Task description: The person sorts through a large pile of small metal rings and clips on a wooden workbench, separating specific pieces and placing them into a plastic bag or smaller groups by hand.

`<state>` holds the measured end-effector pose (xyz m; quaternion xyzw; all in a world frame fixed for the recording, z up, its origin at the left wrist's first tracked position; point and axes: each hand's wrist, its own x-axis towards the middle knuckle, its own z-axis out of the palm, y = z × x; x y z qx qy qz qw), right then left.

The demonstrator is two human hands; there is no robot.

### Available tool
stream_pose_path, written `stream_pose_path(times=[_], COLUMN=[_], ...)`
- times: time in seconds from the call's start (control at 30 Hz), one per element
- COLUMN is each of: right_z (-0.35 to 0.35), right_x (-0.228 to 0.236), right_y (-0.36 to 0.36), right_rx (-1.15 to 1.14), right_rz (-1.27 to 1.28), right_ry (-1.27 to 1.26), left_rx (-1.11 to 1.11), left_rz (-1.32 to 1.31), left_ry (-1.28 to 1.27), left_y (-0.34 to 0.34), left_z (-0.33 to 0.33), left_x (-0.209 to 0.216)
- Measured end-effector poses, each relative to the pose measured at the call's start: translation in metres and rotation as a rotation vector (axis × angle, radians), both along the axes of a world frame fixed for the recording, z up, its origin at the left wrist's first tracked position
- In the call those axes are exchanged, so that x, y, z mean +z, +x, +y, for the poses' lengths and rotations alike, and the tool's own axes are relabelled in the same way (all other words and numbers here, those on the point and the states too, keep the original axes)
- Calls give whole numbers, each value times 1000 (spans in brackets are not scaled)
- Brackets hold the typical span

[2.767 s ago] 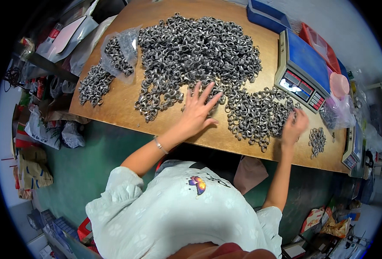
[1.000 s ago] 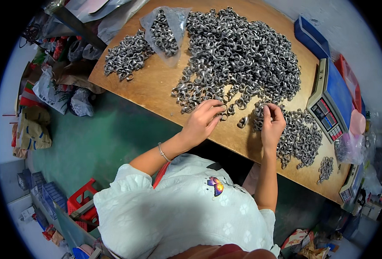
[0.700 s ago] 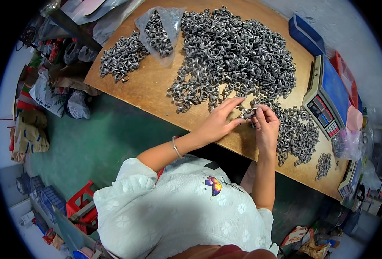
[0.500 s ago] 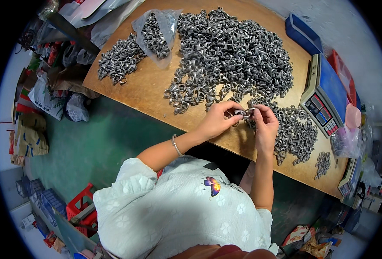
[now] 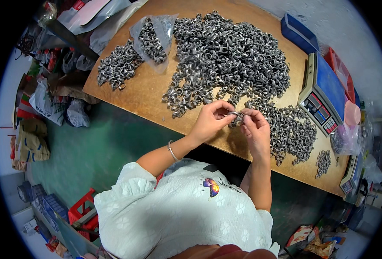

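Small grey metal ring (image 5: pixel 234 115) pinched between fingertips of left hand (image 5: pixel 211 122) and right hand (image 5: pixel 255 129), just short of the big ring heap (image 5: pixel 229 56) beyond the grip: probably light, stiff, slick, best gripped at opposite rim edges.

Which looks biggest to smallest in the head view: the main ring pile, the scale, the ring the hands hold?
1. Main ring pile.
2. Scale.
3. Ring, pinched between left hand and right hand.
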<state>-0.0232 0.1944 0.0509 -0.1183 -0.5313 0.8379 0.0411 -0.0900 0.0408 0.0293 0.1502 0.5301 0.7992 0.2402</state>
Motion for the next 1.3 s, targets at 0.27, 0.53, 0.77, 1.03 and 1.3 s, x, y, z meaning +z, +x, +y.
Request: stream_pose_path(times=[0.27, 0.53, 0.77, 1.03, 1.3], right_z=[-5, 0, -11, -30, -13], right_x=[-14, 3, -6, 15, 20], right_y=[0, 8, 12, 15, 21], right_rx=[-17, 160, -4, -284, -295], right_rz=[-32, -35, 26, 231, 164], right_ry=[-175, 138, 10, 462, 351], left_rx=[239, 170, 241, 5, 11], left_rz=[745, 458, 857, 264, -158], left_ry=[-240, -117, -75, 135, 115], left_y=[11, 11, 13, 21, -2], left_z=[5, 0, 3, 0, -12], left_x=[8, 4, 2, -3, -6])
